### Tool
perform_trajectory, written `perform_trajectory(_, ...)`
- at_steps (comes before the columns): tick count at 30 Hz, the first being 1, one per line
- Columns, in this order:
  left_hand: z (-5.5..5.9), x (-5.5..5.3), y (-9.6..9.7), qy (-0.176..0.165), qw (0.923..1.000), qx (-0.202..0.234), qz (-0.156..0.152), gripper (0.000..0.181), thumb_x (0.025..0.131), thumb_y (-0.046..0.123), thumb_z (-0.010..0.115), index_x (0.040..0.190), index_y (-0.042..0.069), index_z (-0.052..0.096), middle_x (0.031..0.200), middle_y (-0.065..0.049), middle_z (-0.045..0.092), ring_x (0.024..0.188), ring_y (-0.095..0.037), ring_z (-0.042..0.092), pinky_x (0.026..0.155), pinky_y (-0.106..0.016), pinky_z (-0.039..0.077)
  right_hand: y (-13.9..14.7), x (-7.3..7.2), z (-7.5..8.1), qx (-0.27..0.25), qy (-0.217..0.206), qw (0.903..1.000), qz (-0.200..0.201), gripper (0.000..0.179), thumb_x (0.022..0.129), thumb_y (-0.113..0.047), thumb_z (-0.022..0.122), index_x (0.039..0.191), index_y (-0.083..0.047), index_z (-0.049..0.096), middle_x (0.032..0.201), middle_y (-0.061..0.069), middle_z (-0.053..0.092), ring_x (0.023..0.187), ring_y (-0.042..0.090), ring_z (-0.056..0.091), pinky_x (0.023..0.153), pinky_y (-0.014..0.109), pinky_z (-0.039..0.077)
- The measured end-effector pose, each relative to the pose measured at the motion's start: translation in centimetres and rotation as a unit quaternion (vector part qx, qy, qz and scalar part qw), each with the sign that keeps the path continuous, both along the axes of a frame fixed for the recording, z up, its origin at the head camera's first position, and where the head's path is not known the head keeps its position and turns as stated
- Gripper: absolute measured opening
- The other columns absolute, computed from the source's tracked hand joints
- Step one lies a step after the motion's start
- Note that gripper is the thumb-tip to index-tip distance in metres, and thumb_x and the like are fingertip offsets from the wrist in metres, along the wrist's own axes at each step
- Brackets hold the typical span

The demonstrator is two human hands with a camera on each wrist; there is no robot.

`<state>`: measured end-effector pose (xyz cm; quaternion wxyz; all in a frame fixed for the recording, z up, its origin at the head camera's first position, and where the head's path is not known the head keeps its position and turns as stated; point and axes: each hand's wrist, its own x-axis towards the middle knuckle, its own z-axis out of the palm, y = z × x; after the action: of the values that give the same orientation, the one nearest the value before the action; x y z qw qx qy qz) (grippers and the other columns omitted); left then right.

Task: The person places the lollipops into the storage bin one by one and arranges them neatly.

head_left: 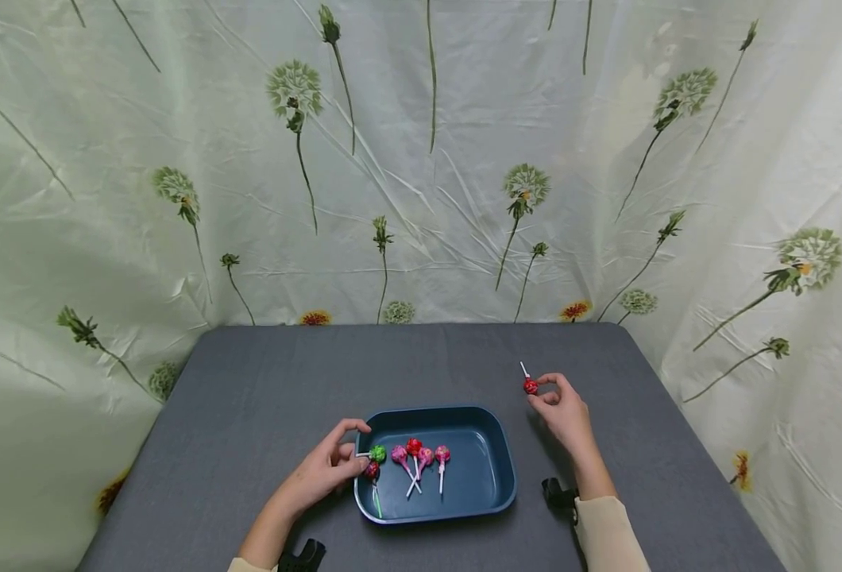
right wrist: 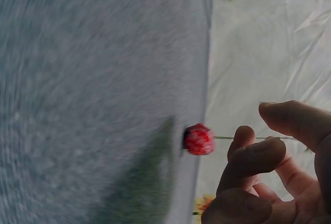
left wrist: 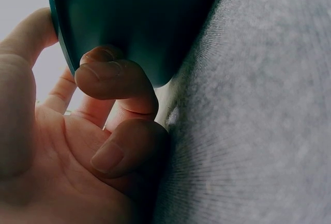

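Observation:
A dark blue tray (head_left: pixel 464 508) stands on the table with several wrapped lollipops in it. My left hand (head_left: pixel 331 461) grips the tray's left end, thumb and a finger at the rim; in the left wrist view, curled fingers (left wrist: pixel 111 81) sit against its wall. Right beside that hand are a green lollipop (head_left: pixel 377 454) and a dark red one (head_left: pixel 372 470). Beyond the tray's right end lies a red lollipop (head_left: pixel 531 387), its white stick pointing away. My right hand (head_left: pixel 562 409) is around it with loosely bent fingers, and the right wrist view has a gap between fingertips and candy (right wrist: pixel 199 139).
Toward the tray's middle lie pink lollipops (head_left: pixel 442 454) and a red one (head_left: pixel 414 446), some sticks crossing. A grey cloth covers the table (head_left: pixel 285 373). Behind it hangs a pale curtain (head_left: pixel 449 199) with dandelion prints. Black wrist straps (head_left: pixel 558 494) show near both sleeves.

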<state>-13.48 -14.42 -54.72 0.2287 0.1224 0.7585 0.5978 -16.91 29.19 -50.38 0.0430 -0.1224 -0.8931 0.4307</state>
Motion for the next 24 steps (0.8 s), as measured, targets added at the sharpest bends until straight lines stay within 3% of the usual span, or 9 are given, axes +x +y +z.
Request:
perform_trajectory(6, -0.1, 0.0, 0.0, 0.0, 1.0, -0.005, 0.003, 0.049, 0.105, 0.029, 0.066, 0.146, 0.019, 0.042, 0.076, 0.004, 0.054, 0.06, -0.01, 0.049, 0.058, -0.025, 0.044, 0.5, -1.0, -1.0, -0.005, -0.022, 0.9997, -0.006, 0.037, 0.099, -0.02, 0.073, 0.13, -0.009, 0.056, 0.074, -0.002, 0.067, 0.062, 0.014, 0.054, 0.06, 0.03, 0.043)
perform_trajectory(24, 0.5, 0.2, 0.1, -0.002, 1.0, 0.007, -0.001, 0.053, 0.105, 0.027, 0.067, 0.148, 0.014, 0.04, 0.077, 0.0, 0.054, 0.061, -0.012, 0.048, 0.058, -0.026, 0.043, 0.7, -3.4, -2.5, -0.031, -0.028, 0.9991, -0.002, 0.037, 0.097, -0.019, 0.072, 0.129, -0.008, 0.056, 0.071, -0.002, 0.063, 0.058, 0.014, 0.053, 0.059, 0.031, 0.043)
